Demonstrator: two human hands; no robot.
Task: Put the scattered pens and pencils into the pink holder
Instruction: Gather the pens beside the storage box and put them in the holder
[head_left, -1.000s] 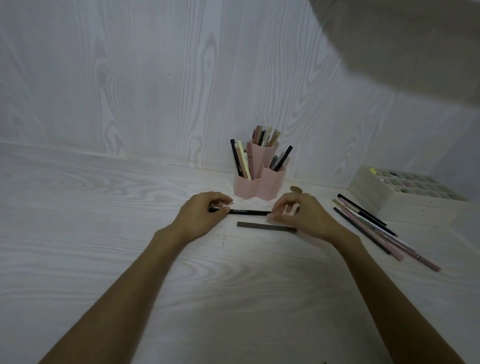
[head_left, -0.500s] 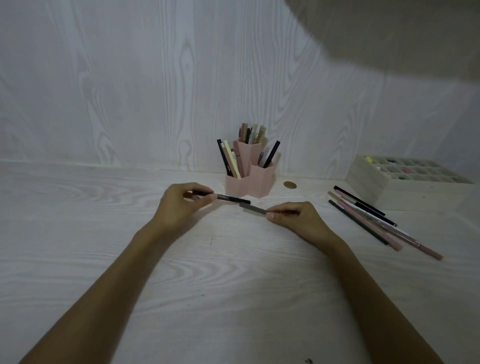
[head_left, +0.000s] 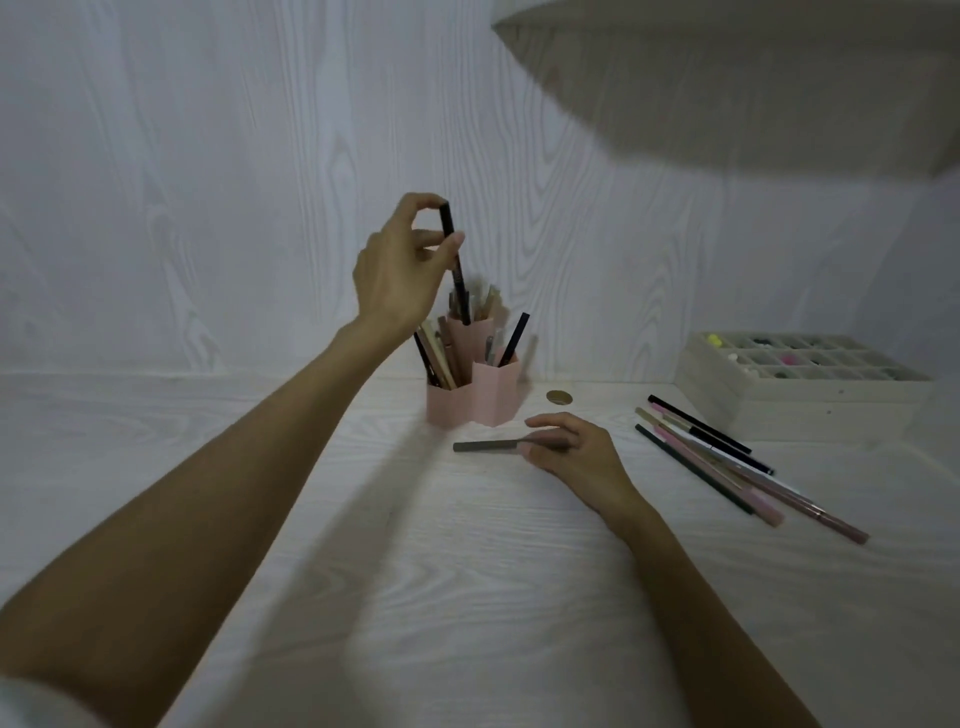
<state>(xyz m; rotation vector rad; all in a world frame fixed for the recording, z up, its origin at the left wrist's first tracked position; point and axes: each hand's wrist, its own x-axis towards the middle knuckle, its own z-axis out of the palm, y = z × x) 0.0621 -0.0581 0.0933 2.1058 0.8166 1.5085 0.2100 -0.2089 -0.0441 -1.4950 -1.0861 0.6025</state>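
Table (head_left: 260, 467) and wall (head_left: 208, 156): pale wood-grain finish, matt. Pink holder (head_left: 493, 395): smooth matt plastic, by its look. Black pen (head_left: 454, 265): smooth, slightly glossy. Grey stick (head_left: 485, 446): dull, matt surface.

Pale wood-grain wall (head_left: 208, 182) meets matching tabletop (head_left: 467, 597) in dim light, a shelf (head_left: 753, 78) overhanging upper right.
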